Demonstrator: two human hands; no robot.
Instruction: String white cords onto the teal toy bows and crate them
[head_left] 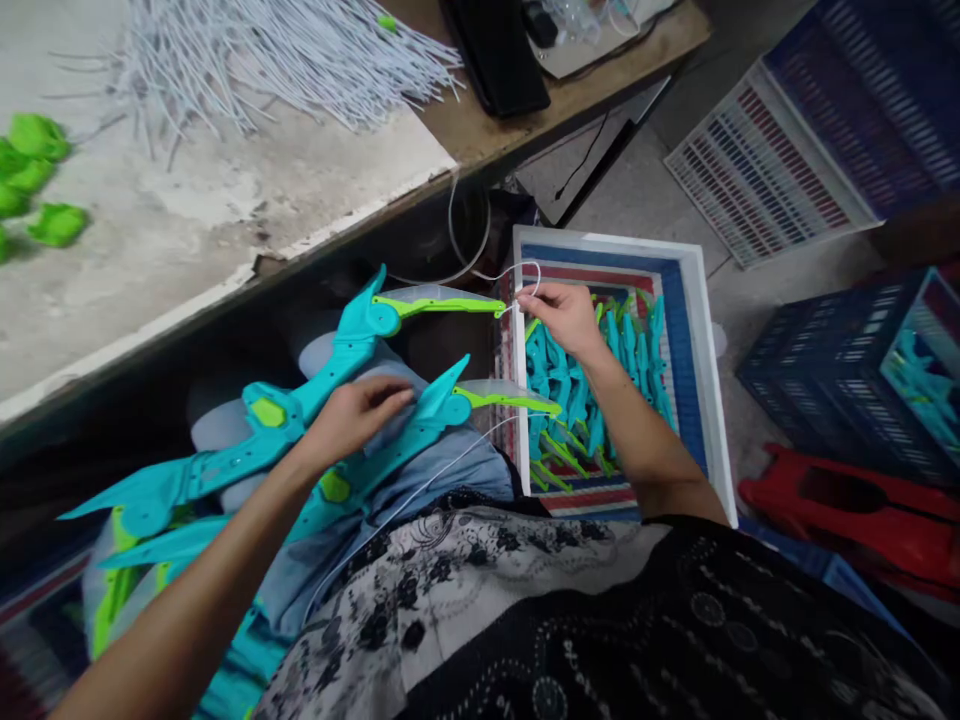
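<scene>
Two teal and lime-green toy bows lie across my lap. My left hand [360, 412] rests on the nearer toy bow [420, 420], fingers curled over its teal body. The farther toy bow [352, 335] points its lime tip toward my right hand [566, 315]. That hand pinches a thin clear string [517, 272] looped at the bow's tip. A second length of string [420, 490] runs down across my lap.
A white crate [701, 330] to my right holds several teal and green bow parts. A worn workbench [225, 220] ahead carries a pile of white sticks [300, 50] and green pieces [45, 180]. Blue crates [847, 400] and a red plastic piece [862, 520] sit on the floor.
</scene>
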